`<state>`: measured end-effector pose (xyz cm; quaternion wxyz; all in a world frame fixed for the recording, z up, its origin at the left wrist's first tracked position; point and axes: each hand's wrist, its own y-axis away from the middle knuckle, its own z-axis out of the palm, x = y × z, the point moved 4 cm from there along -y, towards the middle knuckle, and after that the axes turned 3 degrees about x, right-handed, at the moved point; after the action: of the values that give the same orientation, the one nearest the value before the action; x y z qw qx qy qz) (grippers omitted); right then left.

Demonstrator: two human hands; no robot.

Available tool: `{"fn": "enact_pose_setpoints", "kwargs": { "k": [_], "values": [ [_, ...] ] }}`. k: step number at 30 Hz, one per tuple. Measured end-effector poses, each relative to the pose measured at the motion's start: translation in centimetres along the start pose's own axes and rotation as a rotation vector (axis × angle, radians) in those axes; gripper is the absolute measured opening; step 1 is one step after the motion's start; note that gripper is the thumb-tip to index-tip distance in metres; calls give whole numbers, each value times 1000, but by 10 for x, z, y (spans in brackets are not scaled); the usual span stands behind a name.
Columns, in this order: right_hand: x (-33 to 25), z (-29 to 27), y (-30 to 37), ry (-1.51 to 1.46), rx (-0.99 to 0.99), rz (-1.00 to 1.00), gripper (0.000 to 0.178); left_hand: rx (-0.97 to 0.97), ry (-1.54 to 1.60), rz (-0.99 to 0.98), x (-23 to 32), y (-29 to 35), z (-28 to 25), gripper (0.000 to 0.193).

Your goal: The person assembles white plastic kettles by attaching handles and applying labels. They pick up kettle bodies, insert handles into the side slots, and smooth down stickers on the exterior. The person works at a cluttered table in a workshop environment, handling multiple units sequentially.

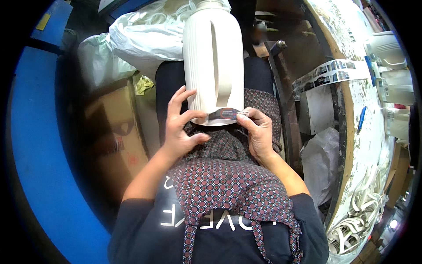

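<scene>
Across my lap lies a cream plastic jug-shaped flask body (200, 66) with a long ribbed side and a built-in handle, its neck pointing away from me. Near its base is a dark oval sticker label (222, 114). My right hand (258, 130) pinches the right end of that label between thumb and forefinger. On the other side, my left hand (181, 121) has its fingers apart; the forefinger touches the flask beside the label's left end, and the thumb stands off the surface.
At right, a worn white bench (358, 110) carries a strip of stickers (327, 72), a blue pen (361, 119), several cream flask parts (398, 88) and a heap of handles (356, 224). White plastic bags (145, 42) lie beyond the flask at left. Cardboard boxes (116, 132) stand left, beside a blue surface (39, 132).
</scene>
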<state>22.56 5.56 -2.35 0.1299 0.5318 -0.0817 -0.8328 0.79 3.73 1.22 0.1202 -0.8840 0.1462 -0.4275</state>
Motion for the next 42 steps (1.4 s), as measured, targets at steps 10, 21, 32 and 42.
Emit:
{"fn": "enact_pose_setpoints", "kwargs": {
  "k": [10, 21, 32, 42],
  "values": [
    [13, -5, -1, 280, 15, -105, 10, 152, 126, -80, 2, 6, 27, 16],
    [15, -7, -2, 421, 50, -143, 11, 173, -60, 16, 4, 8, 30, 16],
    [9, -1, -3, 611, 50, -304, 13, 186, -59, 15, 4, 9, 32, 17],
    [-32, -19, -10, 790, 221, -728, 39, 190, -123, -35, -4, -2, 21, 30]
  ]
}}
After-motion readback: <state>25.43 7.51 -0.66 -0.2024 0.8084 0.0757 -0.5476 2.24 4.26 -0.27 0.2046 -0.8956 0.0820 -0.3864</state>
